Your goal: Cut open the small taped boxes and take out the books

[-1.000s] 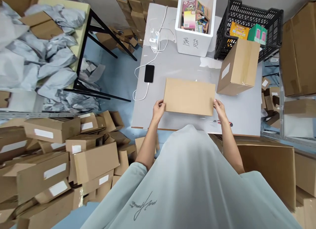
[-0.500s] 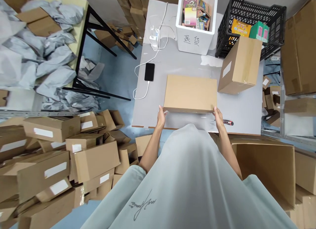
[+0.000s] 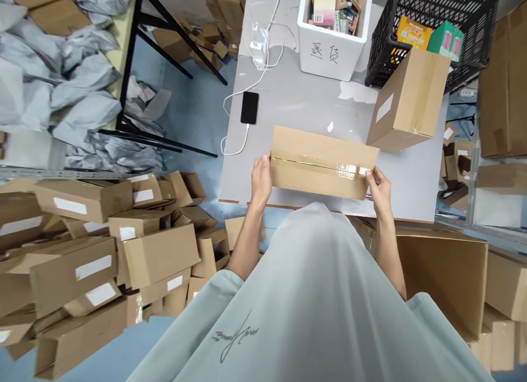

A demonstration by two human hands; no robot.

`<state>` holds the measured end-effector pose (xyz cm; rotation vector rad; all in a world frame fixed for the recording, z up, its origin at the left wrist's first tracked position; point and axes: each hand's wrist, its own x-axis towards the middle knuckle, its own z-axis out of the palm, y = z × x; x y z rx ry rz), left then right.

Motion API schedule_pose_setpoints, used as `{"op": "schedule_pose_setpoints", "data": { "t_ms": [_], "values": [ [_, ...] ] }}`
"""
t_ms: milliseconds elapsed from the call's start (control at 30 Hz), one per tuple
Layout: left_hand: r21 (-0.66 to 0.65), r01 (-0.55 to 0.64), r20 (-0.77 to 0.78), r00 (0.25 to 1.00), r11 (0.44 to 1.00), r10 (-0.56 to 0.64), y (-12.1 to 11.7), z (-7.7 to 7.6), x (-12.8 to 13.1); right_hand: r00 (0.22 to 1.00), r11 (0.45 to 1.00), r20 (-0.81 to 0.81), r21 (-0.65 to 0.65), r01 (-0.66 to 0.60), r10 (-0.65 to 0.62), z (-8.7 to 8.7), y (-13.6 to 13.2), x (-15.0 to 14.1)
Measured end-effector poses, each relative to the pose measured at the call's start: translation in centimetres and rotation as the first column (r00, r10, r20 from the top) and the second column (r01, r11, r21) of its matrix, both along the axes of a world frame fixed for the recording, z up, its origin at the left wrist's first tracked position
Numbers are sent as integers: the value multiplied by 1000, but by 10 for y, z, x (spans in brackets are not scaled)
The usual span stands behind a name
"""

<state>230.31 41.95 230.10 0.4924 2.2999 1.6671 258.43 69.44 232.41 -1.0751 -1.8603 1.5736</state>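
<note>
Two bare grips, the left grip [image 3: 261,179] and the right grip [image 3: 379,189], hold one long brown cardboard box [image 3: 319,179] between them, each closed on its own end. That box is over the near part of the grey tabletop [image 3: 296,105], tilted so that one taped seam faces the wearer; whether its underside touches the surface cannot be told. The step in hand looks like handling the box at an angle with the seam in view, and it seems to be closed along that face. The next move, as I judge it, calls for both ends to be kept level and evenly supported, as nothing else visibly steadies it.

Counted on the same surface: one tall brown cardboard box with a white label [image 3: 407,102], right of the held one and apart from it; one white box-shaped bin with two handwritten characters [image 3: 333,55], its packed cartons overlapping too much to count; one black latticed plastic crate [image 3: 381,52], showing one orange carton [image 3: 413,32] and what seem to be two green-and-pink cartons [image 3: 439,37]; and one black phone [image 3: 249,107] with a white cable [image 3: 247,131] plugged in. Left of the wearer, the piled brown cartons [image 3: 160,256] overlap beyond counting.
</note>
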Motion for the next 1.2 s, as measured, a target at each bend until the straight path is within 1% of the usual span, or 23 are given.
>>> {"op": "schedule_pose_setpoints", "data": {
  "t_ms": [100,233,300,367,467,567,667,767,867,967,1067,1200],
  "values": [
    [-71,19,-5,1000,997,-20,2,-6,0,1000,999,8,-42,27,-27,-9,-1,-3],
    [-52,37,9,999,998,-37,2,-25,-12,999,999,5,-31,32,-31,-30,9,-4],
    [-19,80,79,994,997,-78,-2,-36,-20,999,997,3,-56,53,-53,-45,17,2],
    [8,90,198,976,996,-90,-9,-49,-25,995,989,13,-109,95,-95,-62,24,12],
    [-29,12,365,931,999,-1,-19,-72,-25,990,973,82,-194,126,-111,-90,28,30],
    [-84,-40,408,910,996,71,-23,-95,-19,986,965,153,-239,103,-67,-116,23,41],
    [-100,-35,400,914,994,72,-18,-112,-12,984,966,180,-253,63,-17,-135,14,40],
    [-113,1,414,909,994,47,-9,-122,-6,979,970,201,-242,39,11,-146,3,31],
    [-127,10,410,911,992,44,-3,-126,-2,978,975,207,-218,34,12,-150,-6,23],
    [-129,-11,367,929,992,58,-4,-123,-1,982,980,188,-196,19,18,-142,-10,21],
    [-112,-42,299,952,993,74,-8,-111,-2,989,985,146,-175,-4,30,-122,-9,21],
    [-47,-52,203,977,998,61,-10,-84,-1,999,992,-15,-123,-43,42,-78,-5,15]
  ]
}}
